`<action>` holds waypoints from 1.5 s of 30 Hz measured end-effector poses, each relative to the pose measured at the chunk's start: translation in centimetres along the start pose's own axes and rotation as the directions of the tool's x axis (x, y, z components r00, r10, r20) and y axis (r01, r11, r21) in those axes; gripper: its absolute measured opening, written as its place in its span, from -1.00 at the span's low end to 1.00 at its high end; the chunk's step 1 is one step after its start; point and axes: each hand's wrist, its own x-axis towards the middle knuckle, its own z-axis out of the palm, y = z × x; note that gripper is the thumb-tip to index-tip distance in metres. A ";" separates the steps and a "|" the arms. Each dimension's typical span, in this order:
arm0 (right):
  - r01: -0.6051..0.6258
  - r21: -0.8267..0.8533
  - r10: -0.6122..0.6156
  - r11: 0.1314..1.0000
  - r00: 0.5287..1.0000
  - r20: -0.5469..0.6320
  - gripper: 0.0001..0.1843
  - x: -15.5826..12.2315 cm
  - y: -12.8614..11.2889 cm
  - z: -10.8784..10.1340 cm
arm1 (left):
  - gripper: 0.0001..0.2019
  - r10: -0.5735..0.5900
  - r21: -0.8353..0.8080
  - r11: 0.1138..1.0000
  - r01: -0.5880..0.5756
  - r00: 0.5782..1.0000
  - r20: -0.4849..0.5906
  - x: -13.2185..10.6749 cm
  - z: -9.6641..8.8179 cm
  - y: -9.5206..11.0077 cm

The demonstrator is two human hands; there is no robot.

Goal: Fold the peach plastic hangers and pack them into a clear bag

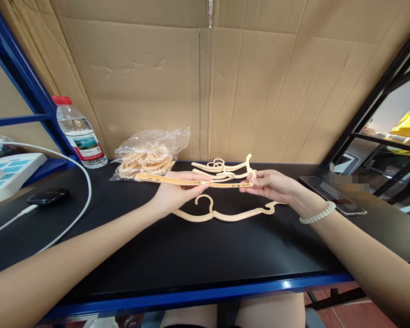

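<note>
Cream plastic forms the slender, slotted clothes hanger [223, 185] held roughly level above the black, smooth tabletop [191, 259]. The person's left hand [171, 193] pinches it between thumb and fingers near its middle, one arm of it jutting out leftward past that hand. The right hand [271, 184] has its fingertips closed on the opposite end. Nearer the person, a matching cream hooked hanger [237, 216] lies flat; behind rests a clear plastic bag [146, 157] of cream pieces.
</note>
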 end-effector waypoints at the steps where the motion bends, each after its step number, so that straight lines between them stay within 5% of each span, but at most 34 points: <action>1: -0.019 0.005 0.019 1.000 1.000 -0.008 -0.86 0.0 -0.1 0.0 | -0.85 0.000 0.000 1.000 0.000 1.000 0.002 0.0 0.0 0.0; 12: -0.139 0.038 0.141 0.990 0.987 -0.082 -0.82 -0.2 -0.5 0.2 | -0.86 -0.018 0.009 1.000 0.018 1.000 0.013 0.0 0.0 0.1; 22: -0.098 -0.065 0.098 0.993 0.995 0.000 -0.93 0.1 -0.1 -1.0 | -0.81 -0.136 -0.052 0.990 0.135 0.991 -0.014 0.0 0.1 -0.1; 45: 0.058 -0.201 -0.075 0.978 0.994 -0.078 -0.85 0.0 0.7 -0.2 | -0.77 -0.196 -0.170 0.967 0.187 0.980 -0.035 -0.2 0.4 -0.9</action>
